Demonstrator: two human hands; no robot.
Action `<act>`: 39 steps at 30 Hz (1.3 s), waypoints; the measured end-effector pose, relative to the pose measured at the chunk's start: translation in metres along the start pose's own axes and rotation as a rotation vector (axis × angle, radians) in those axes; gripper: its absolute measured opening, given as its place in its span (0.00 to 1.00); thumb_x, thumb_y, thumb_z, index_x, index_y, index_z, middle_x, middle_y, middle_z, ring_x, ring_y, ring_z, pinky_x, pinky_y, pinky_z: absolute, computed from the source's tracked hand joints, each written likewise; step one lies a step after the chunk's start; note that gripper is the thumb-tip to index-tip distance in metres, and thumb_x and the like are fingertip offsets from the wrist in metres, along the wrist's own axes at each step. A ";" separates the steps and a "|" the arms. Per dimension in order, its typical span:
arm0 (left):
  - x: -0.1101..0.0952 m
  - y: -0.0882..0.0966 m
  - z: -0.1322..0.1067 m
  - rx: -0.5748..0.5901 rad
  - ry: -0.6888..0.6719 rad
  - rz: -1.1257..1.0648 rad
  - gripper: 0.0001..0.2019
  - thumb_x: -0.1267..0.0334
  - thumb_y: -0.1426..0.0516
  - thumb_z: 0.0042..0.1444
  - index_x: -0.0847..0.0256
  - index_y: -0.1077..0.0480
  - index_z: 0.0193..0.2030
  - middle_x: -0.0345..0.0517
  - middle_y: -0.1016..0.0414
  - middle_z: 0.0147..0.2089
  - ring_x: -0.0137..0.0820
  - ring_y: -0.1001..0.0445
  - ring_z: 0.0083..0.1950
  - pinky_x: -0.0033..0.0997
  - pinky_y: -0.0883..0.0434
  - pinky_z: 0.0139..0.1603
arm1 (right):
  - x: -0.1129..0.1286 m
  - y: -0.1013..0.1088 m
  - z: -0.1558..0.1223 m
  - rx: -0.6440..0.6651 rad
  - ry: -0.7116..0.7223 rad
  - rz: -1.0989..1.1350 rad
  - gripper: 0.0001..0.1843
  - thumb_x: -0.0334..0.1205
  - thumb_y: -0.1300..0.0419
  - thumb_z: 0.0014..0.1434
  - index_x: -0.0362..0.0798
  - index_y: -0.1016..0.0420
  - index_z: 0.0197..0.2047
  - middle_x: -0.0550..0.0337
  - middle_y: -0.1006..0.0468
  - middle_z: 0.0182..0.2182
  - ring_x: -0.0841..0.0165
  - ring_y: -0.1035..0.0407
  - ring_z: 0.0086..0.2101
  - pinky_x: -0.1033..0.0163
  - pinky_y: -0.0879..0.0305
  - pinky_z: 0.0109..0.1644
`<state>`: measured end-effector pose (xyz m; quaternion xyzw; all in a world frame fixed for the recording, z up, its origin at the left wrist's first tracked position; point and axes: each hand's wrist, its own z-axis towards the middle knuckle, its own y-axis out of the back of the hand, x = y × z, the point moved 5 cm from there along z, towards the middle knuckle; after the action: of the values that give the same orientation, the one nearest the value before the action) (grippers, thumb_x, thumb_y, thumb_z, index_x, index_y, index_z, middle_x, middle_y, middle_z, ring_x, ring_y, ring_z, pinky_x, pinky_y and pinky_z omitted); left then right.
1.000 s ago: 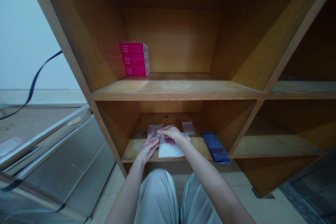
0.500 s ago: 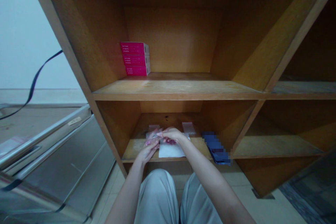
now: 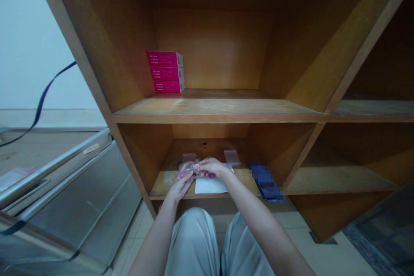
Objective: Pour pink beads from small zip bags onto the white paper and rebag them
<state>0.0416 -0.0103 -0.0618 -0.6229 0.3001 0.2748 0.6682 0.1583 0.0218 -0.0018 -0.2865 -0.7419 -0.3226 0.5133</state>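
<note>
Holds a crumpled clear plastic bag with both hands just above the lower shelf, by the left edge of a white paper sheet. Grips its near side with the curled fingers of the left hand, and pinches its right end with the closed fingertips of the right hand. Under the right hand, on the paper, a cluster of dark pink pieces, partly hidden. Farther back, to the right, a small transparent packet; near the right wall, a pixelated blue object. On the shelf above, a stack of three magenta boxes.
</note>
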 end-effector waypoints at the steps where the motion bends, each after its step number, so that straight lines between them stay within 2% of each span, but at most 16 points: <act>1: -0.001 -0.001 0.000 -0.008 -0.005 -0.012 0.15 0.75 0.40 0.42 0.63 0.32 0.39 0.48 0.26 0.36 0.30 0.27 0.36 0.30 0.32 0.39 | 0.001 0.000 -0.001 0.003 0.000 0.006 0.13 0.47 0.39 0.46 0.44 0.28 0.26 0.67 0.32 0.13 0.80 0.45 0.12 0.74 0.55 0.13; 7: 0.001 0.003 0.004 -0.089 0.017 -0.087 0.12 0.74 0.40 0.42 0.65 0.31 0.36 0.46 0.26 0.35 0.28 0.28 0.35 0.28 0.32 0.38 | -0.006 0.009 0.002 0.001 0.001 0.079 0.11 0.44 0.41 0.49 0.43 0.27 0.28 0.65 0.30 0.14 0.79 0.43 0.12 0.74 0.51 0.14; 9: 0.002 0.006 0.005 -0.114 0.020 -0.100 0.11 0.74 0.40 0.42 0.65 0.31 0.35 0.46 0.26 0.35 0.27 0.28 0.34 0.26 0.32 0.36 | -0.011 0.019 0.005 -0.066 0.018 0.127 0.11 0.44 0.41 0.48 0.42 0.27 0.28 0.62 0.28 0.16 0.78 0.41 0.13 0.73 0.48 0.16; 12: 0.002 0.010 0.006 -0.148 0.014 -0.115 0.11 0.75 0.40 0.42 0.65 0.30 0.35 0.45 0.25 0.34 0.26 0.28 0.33 0.25 0.32 0.36 | -0.019 0.039 0.005 -0.341 0.095 0.227 0.10 0.41 0.43 0.49 0.42 0.27 0.30 0.57 0.25 0.23 0.76 0.36 0.17 0.72 0.43 0.20; 15: 0.003 0.011 0.006 -0.165 0.035 -0.124 0.12 0.76 0.41 0.42 0.65 0.30 0.36 0.46 0.25 0.34 0.26 0.27 0.33 0.25 0.32 0.36 | -0.031 0.055 0.002 -0.674 0.203 0.270 0.12 0.40 0.48 0.51 0.42 0.29 0.36 0.51 0.24 0.34 0.71 0.30 0.28 0.69 0.37 0.29; 17: 0.004 0.010 0.006 -0.179 0.048 -0.130 0.12 0.77 0.41 0.42 0.66 0.30 0.36 0.46 0.25 0.33 0.26 0.27 0.32 0.25 0.32 0.36 | -0.042 0.056 0.002 -0.797 0.250 0.232 0.16 0.40 0.55 0.54 0.43 0.30 0.39 0.49 0.26 0.40 0.69 0.30 0.36 0.67 0.36 0.36; 20: 0.003 0.010 0.005 -0.191 0.056 -0.127 0.12 0.77 0.41 0.42 0.65 0.30 0.37 0.46 0.25 0.34 0.26 0.27 0.33 0.24 0.32 0.36 | -0.057 0.050 0.006 -0.844 0.311 0.186 0.21 0.37 0.63 0.55 0.42 0.33 0.43 0.49 0.28 0.43 0.70 0.32 0.41 0.66 0.37 0.42; 26: 0.003 0.010 0.004 -0.169 0.037 -0.119 0.13 0.78 0.41 0.42 0.65 0.31 0.37 0.46 0.25 0.36 0.26 0.27 0.34 0.23 0.31 0.37 | -0.073 0.042 0.014 -0.916 0.348 0.196 0.25 0.38 0.66 0.55 0.40 0.35 0.46 0.47 0.29 0.45 0.70 0.33 0.44 0.66 0.39 0.47; 29: 0.003 0.010 0.004 -0.176 0.034 -0.113 0.13 0.78 0.41 0.42 0.65 0.31 0.37 0.46 0.25 0.37 0.26 0.27 0.34 0.23 0.31 0.37 | -0.079 0.041 0.021 -0.917 0.372 0.333 0.25 0.40 0.65 0.54 0.40 0.35 0.46 0.47 0.29 0.45 0.70 0.33 0.43 0.65 0.39 0.47; 33: 0.001 0.009 0.004 -0.169 0.006 -0.088 0.16 0.78 0.41 0.42 0.64 0.32 0.39 0.45 0.25 0.37 0.26 0.27 0.36 0.23 0.31 0.40 | -0.088 0.041 0.028 -0.922 0.397 0.515 0.23 0.44 0.61 0.54 0.41 0.31 0.41 0.47 0.26 0.41 0.67 0.31 0.40 0.63 0.38 0.45; 39: 0.001 0.003 0.003 -0.071 -0.003 0.027 0.19 0.76 0.40 0.42 0.62 0.34 0.43 0.45 0.25 0.39 0.28 0.27 0.40 0.26 0.32 0.45 | -0.093 0.039 0.029 -0.893 0.433 0.569 0.21 0.46 0.58 0.55 0.42 0.29 0.39 0.48 0.25 0.38 0.66 0.30 0.38 0.61 0.38 0.45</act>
<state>0.0398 -0.0069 -0.0643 -0.6417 0.2976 0.2951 0.6423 0.1998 0.0602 -0.0903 -0.5915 -0.3053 -0.5051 0.5493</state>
